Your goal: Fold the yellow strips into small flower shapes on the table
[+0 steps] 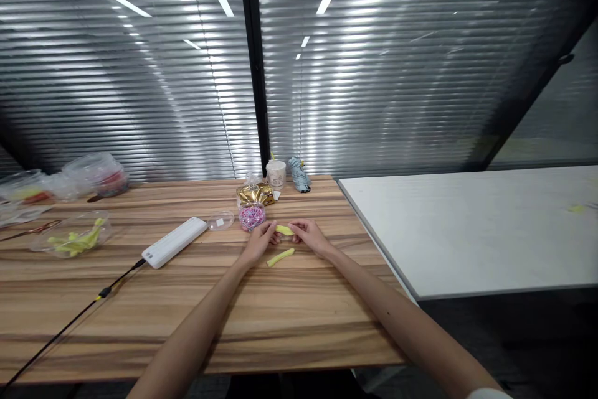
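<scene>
A short, flat yellow strip (284,230), of a material I cannot make out, is stretched between my two hands just above the wooden table. My left hand (262,241) pinches its left end, and my right hand (309,235) has closed fingers on its right end. Just below them a second, narrower yellow strip (281,257) lies slanted on the tabletop. Beside my left hand stands a small clear tub (252,217) filled with pink and purple loops. Its round clear lid (221,220) rests to the left.
Behind the tub are a gold foil bag (256,194), a white paper cup (276,175) and a grey-blue crumpled packet (299,175). Leftward lie a white power strip (174,242), a clear container (75,237) of yellow pieces and scissors (32,231). A white table (476,231) adjoins on the right.
</scene>
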### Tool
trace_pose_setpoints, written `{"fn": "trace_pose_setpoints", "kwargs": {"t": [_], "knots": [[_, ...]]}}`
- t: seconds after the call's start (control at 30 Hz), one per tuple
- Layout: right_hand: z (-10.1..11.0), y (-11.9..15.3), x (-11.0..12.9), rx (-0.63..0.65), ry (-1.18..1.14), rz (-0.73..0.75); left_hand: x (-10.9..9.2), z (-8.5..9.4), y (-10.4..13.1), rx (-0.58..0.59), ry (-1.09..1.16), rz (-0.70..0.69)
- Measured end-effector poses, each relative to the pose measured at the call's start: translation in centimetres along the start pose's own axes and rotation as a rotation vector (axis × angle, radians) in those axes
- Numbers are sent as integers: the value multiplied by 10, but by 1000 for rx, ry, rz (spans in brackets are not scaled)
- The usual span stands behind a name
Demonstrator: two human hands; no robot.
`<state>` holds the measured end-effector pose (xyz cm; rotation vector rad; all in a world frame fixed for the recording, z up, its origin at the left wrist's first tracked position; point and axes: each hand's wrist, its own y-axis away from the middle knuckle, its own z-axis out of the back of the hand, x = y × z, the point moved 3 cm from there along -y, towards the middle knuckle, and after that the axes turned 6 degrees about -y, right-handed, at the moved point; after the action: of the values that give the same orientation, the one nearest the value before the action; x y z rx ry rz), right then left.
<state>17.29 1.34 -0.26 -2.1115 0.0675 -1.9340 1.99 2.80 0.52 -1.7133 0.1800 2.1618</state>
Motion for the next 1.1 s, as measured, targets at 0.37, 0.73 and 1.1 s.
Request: {"fn": "trace_pose_setpoints", "kwargs": {"t": [0.37,0.73,1.1], "knots": [[-1,1,3,7,2,2,-5,0,2,-5,5,7],[0,0,2,-4,-9,11,-7,2,1,-9,49,25],[0,1,3,-22,-18,4,-4,6,0,-67,77,29]]}}
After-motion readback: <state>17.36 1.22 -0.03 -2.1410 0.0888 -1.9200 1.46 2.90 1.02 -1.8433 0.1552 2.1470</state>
